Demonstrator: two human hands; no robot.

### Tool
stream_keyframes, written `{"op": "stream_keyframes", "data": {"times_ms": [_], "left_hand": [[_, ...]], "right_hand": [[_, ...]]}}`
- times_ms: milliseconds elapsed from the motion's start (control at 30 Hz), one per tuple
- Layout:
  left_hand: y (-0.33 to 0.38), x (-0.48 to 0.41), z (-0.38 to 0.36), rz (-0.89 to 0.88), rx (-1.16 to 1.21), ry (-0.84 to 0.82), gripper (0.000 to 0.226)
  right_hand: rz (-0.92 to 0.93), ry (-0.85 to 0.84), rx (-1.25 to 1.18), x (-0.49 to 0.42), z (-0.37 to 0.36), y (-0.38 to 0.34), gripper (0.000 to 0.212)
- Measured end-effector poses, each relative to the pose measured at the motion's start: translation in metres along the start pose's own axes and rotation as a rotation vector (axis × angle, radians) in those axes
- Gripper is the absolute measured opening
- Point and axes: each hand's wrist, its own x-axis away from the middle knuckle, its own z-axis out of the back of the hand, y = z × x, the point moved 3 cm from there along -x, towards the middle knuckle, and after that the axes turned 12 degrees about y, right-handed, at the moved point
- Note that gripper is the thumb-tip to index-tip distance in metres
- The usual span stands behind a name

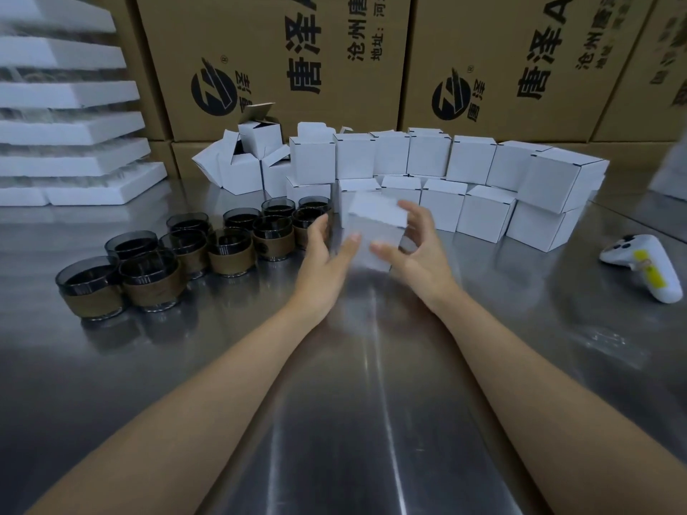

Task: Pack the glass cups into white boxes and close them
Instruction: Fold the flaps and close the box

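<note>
A closed white box (373, 228) is held up over the steel table, blurred by motion. My left hand (327, 262) has its thumb on the box's front face and its fingers at the left side. My right hand (416, 247) grips it from the right, thumb in front and fingers curled round the back. Several dark glass cups (230, 250) with brown sleeves stand in a cluster to the left of the hands. Closed white boxes (483, 180) are stacked in rows behind, and open empty boxes (245, 161) lie at the back left.
Large brown cartons (282, 61) form a wall at the back. White foam trays (70, 128) are stacked at far left. A white game controller (647, 265) lies on the steel table (371, 403) at right.
</note>
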Motion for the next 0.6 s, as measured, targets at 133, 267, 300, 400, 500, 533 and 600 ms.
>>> {"op": "stream_keyframes", "data": {"times_ms": [133, 267, 300, 400, 500, 533, 600], "left_hand": [[0.002, -0.002, -0.004, -0.164, -0.419, 0.051, 0.039], [0.006, 0.004, -0.013, -0.287, -0.495, -0.037, 0.033], [0.005, 0.004, -0.015, -0.304, -0.51, -0.062, 0.032], [0.001, 0.002, -0.018, -0.321, -0.533, -0.1, 0.031], [-0.006, -0.003, -0.018, -0.283, -0.529, -0.094, 0.03], [-0.008, -0.004, -0.017, -0.263, -0.524, -0.089, 0.028], [-0.011, -0.007, -0.016, -0.228, -0.515, -0.08, 0.026]], "right_hand": [[0.094, 0.344, 0.002, -0.032, 0.011, 0.011, 0.068], [0.18, 0.472, 0.044, -0.066, 0.007, 0.027, 0.073], [0.21, 0.475, 0.053, -0.073, 0.003, 0.03, 0.073], [0.284, 0.458, 0.082, -0.097, -0.008, 0.037, 0.067], [0.323, 0.435, 0.148, -0.118, -0.012, 0.045, 0.057], [0.321, 0.432, 0.179, -0.124, -0.013, 0.048, 0.056], [0.333, 0.453, 0.222, -0.131, -0.015, 0.05, 0.055]]}}
